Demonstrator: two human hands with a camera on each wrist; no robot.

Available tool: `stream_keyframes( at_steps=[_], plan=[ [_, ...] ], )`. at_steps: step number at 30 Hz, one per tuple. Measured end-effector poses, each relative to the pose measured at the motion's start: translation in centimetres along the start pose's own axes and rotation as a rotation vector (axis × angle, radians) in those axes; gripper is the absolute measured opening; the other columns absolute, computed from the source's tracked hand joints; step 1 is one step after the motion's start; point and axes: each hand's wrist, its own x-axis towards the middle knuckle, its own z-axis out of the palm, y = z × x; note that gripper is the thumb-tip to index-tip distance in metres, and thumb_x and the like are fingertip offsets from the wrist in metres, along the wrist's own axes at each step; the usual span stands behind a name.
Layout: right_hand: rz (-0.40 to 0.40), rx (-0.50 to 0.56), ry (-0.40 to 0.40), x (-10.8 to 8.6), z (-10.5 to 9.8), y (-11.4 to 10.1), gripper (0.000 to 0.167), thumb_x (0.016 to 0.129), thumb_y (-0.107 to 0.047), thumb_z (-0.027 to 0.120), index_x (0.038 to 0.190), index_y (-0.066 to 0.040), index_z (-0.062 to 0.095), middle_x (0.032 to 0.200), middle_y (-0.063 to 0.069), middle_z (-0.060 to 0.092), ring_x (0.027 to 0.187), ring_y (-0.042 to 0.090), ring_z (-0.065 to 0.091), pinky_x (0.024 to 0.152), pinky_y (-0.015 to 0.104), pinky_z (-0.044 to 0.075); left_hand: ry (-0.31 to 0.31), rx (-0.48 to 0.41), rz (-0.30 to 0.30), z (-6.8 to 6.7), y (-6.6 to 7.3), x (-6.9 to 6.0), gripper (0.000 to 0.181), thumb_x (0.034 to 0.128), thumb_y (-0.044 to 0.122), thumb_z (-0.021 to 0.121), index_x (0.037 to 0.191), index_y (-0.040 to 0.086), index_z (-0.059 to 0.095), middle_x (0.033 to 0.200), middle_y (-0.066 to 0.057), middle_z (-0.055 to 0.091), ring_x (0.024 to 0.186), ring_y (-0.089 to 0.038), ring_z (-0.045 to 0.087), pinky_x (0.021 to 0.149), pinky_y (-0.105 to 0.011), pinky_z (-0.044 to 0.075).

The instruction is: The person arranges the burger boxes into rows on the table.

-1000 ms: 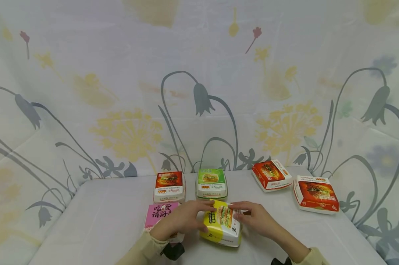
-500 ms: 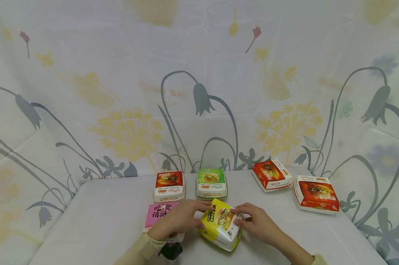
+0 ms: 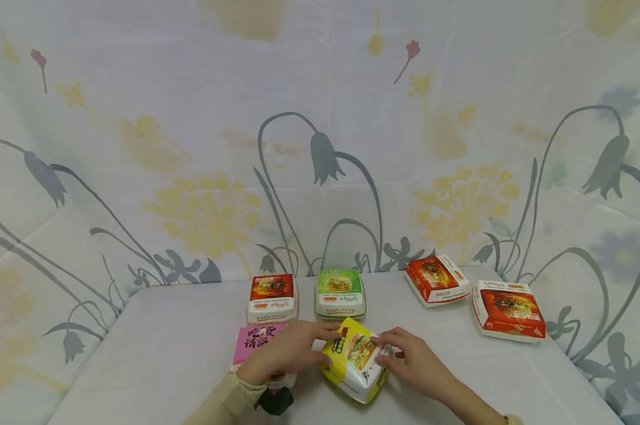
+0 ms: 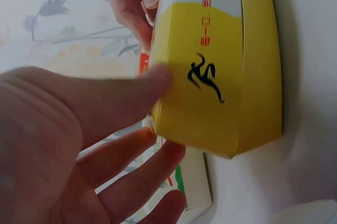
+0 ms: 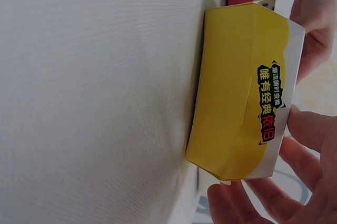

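A yellow and white burger box (image 3: pixel 354 360) with a burger picture on its lid sits closed on the table between my hands, turned at an angle. My left hand (image 3: pixel 288 351) holds its left corner, thumb on the near edge and fingertips on the far edge. From the right, my right hand (image 3: pixel 415 360) grips the opposite side with thumb and fingers. In the left wrist view, the box's yellow side (image 4: pixel 210 119) bears a black running figure. The right wrist view shows another yellow side (image 5: pixel 231 92) with black lettering. A pink box (image 3: pixel 248 342) lies partly hidden under my left forearm.
Behind stand a red and white burger box (image 3: pixel 272 298) and a green one (image 3: pixel 340 293), side by side. Two more red boxes, one farther back (image 3: pixel 437 280) and one nearer (image 3: pixel 508 310), lie at the right. A flower-print cloth (image 3: pixel 320 206) hangs behind the white table (image 3: pixel 155 348).
The yellow box has turned somewhat clockwise in my hands, its near corner coming slightly toward me. My right hand has shifted slightly with it; the other boxes stay put.
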Motion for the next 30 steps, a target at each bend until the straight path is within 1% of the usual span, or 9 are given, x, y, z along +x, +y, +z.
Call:
stream_keyframes(
  at_steps=[4, 10, 13, 16, 18, 20, 24, 27, 30],
  plan=[
    [0.015, 0.012, 0.002, -0.1, 0.0, 0.0, 0.034, 0.091, -0.036, 0.072, 0.120, -0.018, 0.070, 0.119, 0.001, 0.063, 0.112, 0.030, 0.061, 0.083, 0.035, 0.057, 0.018, -0.004, 0.007, 0.2, 0.2, 0.2, 0.047, 0.0882, 0.035, 0.075, 0.134, 0.029, 0.066, 0.146, 0.018, 0.049, 0.136, -0.024, 0.046, 0.108, -0.054, 0.035],
    [0.008, 0.006, -0.015, -0.6, 0.0, -0.1, 0.048, 0.084, -0.040, 0.078, 0.125, -0.016, 0.070, 0.118, 0.001, 0.062, 0.111, 0.030, 0.060, 0.084, 0.043, 0.056, 0.031, 0.005, 0.019, 0.4, 0.4, 0.4, 0.049, 0.0893, 0.040, 0.073, 0.136, 0.028, 0.063, 0.146, 0.013, 0.050, 0.134, -0.023, 0.048, 0.105, -0.050, 0.040],
    [0.016, -0.010, -0.012, -0.7, 0.1, -0.2, 0.050, 0.082, -0.041, 0.079, 0.125, -0.016, 0.071, 0.116, 0.000, 0.062, 0.108, 0.028, 0.060, 0.083, 0.040, 0.056, 0.030, 0.008, 0.030, 0.4, 0.6, 0.4, 0.050, 0.0896, 0.039, 0.073, 0.137, 0.027, 0.063, 0.147, 0.011, 0.050, 0.133, -0.023, 0.049, 0.106, -0.048, 0.041],
    [0.031, -0.025, 0.016, -0.9, 0.3, -0.6, 0.049, 0.081, -0.038, 0.081, 0.123, -0.016, 0.072, 0.114, -0.002, 0.062, 0.104, 0.023, 0.061, 0.080, 0.035, 0.055, 0.027, 0.003, 0.038, 0.4, 0.8, 0.5, 0.050, 0.0895, 0.038, 0.074, 0.137, 0.026, 0.063, 0.147, 0.010, 0.050, 0.133, -0.022, 0.050, 0.106, -0.045, 0.042],
    [0.041, -0.026, 0.030, -1.0, 0.5, -0.9, 0.048, 0.080, -0.038, 0.082, 0.121, -0.016, 0.073, 0.113, -0.002, 0.062, 0.102, 0.022, 0.060, 0.079, 0.035, 0.055, 0.031, 0.010, 0.045, 0.4, 0.9, 0.6, 0.051, 0.0892, 0.039, 0.074, 0.137, 0.026, 0.063, 0.147, 0.009, 0.051, 0.132, -0.022, 0.050, 0.105, -0.044, 0.043],
    [0.032, -0.028, 0.037, -1.1, 0.6, -1.0, 0.048, 0.080, -0.038, 0.082, 0.122, -0.016, 0.072, 0.116, 0.000, 0.062, 0.105, 0.024, 0.060, 0.079, 0.037, 0.056, 0.034, 0.018, 0.048, 0.5, 0.9, 0.7, 0.052, 0.0890, 0.040, 0.074, 0.138, 0.026, 0.062, 0.147, 0.009, 0.051, 0.132, -0.022, 0.051, 0.105, -0.044, 0.043],
    [0.003, -0.009, -0.001, -1.1, 0.6, -0.9, 0.053, 0.083, -0.039, 0.080, 0.128, -0.014, 0.068, 0.131, 0.013, 0.057, 0.118, 0.036, 0.056, 0.085, 0.046, 0.056, 0.038, 0.017, 0.048, 0.6, 0.9, 0.7, 0.054, 0.0884, 0.040, 0.074, 0.139, 0.027, 0.061, 0.147, 0.009, 0.051, 0.131, -0.023, 0.051, 0.104, -0.044, 0.044],
    [-0.014, 0.001, -0.034, -1.0, 0.6, -0.8, 0.057, 0.084, -0.039, 0.079, 0.133, -0.014, 0.065, 0.140, 0.018, 0.052, 0.124, 0.042, 0.053, 0.092, 0.054, 0.050, 0.036, -0.007, 0.037, 0.5, 0.9, 0.8, 0.054, 0.0873, 0.037, 0.076, 0.138, 0.026, 0.062, 0.147, 0.009, 0.051, 0.131, -0.023, 0.051, 0.104, -0.044, 0.044],
    [-0.011, 0.024, -0.052, -0.9, 0.6, -0.8, 0.058, 0.084, -0.038, 0.079, 0.135, -0.016, 0.064, 0.144, 0.021, 0.048, 0.127, 0.045, 0.049, 0.093, 0.057, 0.049, 0.032, -0.048, 0.024, 0.5, 0.8, 0.8, 0.052, 0.0864, 0.033, 0.078, 0.136, 0.026, 0.064, 0.147, 0.009, 0.051, 0.132, -0.023, 0.050, 0.104, -0.045, 0.044]
  ],
)
